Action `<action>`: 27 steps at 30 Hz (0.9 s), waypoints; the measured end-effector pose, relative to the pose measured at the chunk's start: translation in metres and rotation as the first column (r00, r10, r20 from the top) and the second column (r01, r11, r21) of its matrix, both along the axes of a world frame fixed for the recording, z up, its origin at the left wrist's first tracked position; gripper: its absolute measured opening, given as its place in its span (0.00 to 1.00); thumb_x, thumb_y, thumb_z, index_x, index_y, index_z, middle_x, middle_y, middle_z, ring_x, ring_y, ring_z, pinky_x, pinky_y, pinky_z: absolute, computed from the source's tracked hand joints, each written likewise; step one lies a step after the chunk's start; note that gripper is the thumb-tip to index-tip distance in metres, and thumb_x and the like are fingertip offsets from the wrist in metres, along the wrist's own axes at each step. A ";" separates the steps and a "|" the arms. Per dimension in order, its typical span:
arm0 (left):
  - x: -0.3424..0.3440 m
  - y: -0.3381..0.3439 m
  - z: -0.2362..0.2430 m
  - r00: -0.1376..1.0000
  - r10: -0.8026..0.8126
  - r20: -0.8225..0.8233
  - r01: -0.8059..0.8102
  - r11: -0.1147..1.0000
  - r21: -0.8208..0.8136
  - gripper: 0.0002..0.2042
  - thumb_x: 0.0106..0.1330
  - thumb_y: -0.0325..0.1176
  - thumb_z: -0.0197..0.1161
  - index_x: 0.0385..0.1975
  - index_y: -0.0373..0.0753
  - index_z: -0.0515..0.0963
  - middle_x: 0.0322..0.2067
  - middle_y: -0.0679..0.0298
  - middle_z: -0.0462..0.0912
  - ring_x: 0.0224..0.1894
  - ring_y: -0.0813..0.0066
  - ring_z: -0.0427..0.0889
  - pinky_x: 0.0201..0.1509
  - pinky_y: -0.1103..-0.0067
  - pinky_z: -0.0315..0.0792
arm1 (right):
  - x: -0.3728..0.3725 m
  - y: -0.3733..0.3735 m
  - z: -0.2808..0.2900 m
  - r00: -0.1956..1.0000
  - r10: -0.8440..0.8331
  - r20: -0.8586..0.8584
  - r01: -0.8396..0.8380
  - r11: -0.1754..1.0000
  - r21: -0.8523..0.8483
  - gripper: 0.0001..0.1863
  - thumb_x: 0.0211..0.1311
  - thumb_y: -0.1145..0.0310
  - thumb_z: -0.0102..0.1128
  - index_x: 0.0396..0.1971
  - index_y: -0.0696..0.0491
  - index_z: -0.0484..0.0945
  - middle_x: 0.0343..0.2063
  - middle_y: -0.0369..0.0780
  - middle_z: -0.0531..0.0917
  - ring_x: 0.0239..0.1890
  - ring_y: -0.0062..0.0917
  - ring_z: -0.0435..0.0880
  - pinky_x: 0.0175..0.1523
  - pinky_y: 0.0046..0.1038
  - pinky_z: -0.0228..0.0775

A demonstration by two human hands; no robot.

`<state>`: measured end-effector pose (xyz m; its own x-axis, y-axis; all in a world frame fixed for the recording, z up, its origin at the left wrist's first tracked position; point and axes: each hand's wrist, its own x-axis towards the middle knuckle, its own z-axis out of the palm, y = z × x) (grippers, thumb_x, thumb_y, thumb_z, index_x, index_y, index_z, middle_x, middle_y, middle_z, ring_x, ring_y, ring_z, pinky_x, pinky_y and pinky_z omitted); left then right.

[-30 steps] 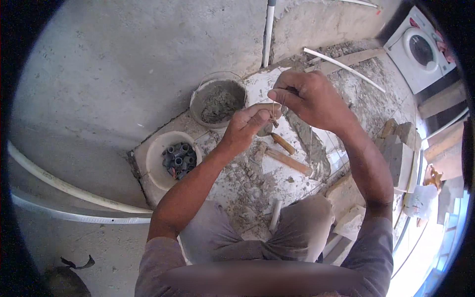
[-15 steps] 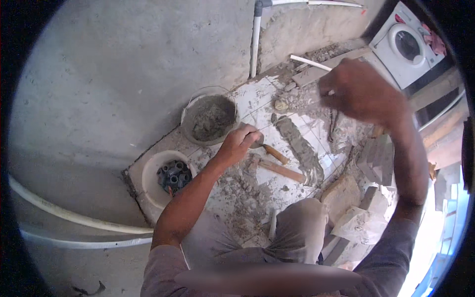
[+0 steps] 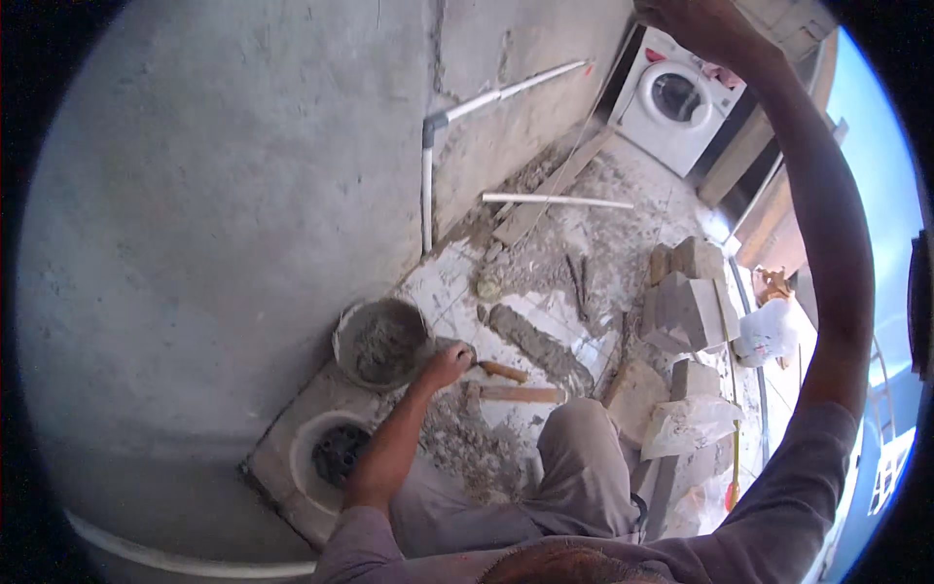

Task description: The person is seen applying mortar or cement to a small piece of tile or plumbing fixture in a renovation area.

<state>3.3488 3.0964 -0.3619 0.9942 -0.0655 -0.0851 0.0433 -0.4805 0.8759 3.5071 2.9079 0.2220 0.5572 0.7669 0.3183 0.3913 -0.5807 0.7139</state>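
Observation:
My left hand (image 3: 449,364) is closed low over the floor, between the mortar bucket (image 3: 342,343) and a trowel (image 3: 503,372) with a wooden handle. High at the upper right, my right hand (image 3: 693,27) is raised with its fingers pinched, partly cut off by the view's edge. A thin string (image 3: 585,122) runs slanting from my right hand down in line with my left; its lower stretch is faint. Beyond the trowel lies a strip of wet mortar (image 3: 541,343) on white tiles. A wooden-handled tool (image 3: 522,394) rests beside the trowel.
A second bucket (image 3: 301,457) holds dark pipe fittings. Pale blocks (image 3: 689,313) and a plastic bag (image 3: 693,426) stand right of my knee. A loose white pipe (image 3: 559,200) crosses the rubble. A washing machine (image 3: 671,100) stands at the back, near the grey wall (image 3: 243,195).
My right hand has risen up and away to the view's top edge. The view has tilted up, so the floor things appear lower. My left hand stays closed near the trowel.

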 end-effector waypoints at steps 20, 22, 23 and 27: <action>0.104 0.018 0.068 0.918 0.391 0.067 -0.361 0.893 -0.268 0.12 0.60 0.40 0.50 0.34 0.37 0.72 0.24 0.59 0.76 0.29 0.71 0.76 0.35 0.76 0.69 | 0.120 0.149 0.106 0.576 0.692 0.436 -0.762 0.261 0.592 0.09 0.57 0.64 0.49 0.29 0.54 0.74 0.28 0.46 0.79 0.32 0.41 0.77 0.36 0.39 0.67; 0.115 0.030 0.086 0.856 0.480 0.191 -0.461 0.877 -0.140 0.16 0.61 0.45 0.50 0.34 0.37 0.72 0.24 0.57 0.76 0.30 0.70 0.76 0.35 0.75 0.69 | 0.126 0.171 0.118 0.491 0.744 0.454 -0.787 0.155 0.597 0.10 0.56 0.64 0.50 0.29 0.55 0.74 0.28 0.46 0.79 0.32 0.41 0.77 0.37 0.39 0.67; 0.120 0.033 0.096 0.840 0.507 0.193 -0.489 0.862 -0.136 0.16 0.61 0.45 0.50 0.34 0.37 0.72 0.24 0.57 0.76 0.30 0.70 0.76 0.35 0.75 0.69 | 0.129 0.180 0.123 0.437 0.770 0.465 -0.795 0.089 0.600 0.10 0.56 0.64 0.50 0.30 0.55 0.75 0.27 0.47 0.79 0.33 0.41 0.77 0.37 0.39 0.67; 0.128 0.034 0.139 0.744 0.648 0.164 -0.644 0.760 -0.087 0.20 0.61 0.50 0.47 0.35 0.37 0.72 0.26 0.54 0.77 0.33 0.61 0.78 0.36 0.71 0.68 | 0.137 0.202 0.141 0.409 0.804 0.431 -0.765 0.046 0.642 0.12 0.53 0.62 0.51 0.29 0.55 0.76 0.28 0.48 0.79 0.33 0.42 0.77 0.38 0.39 0.68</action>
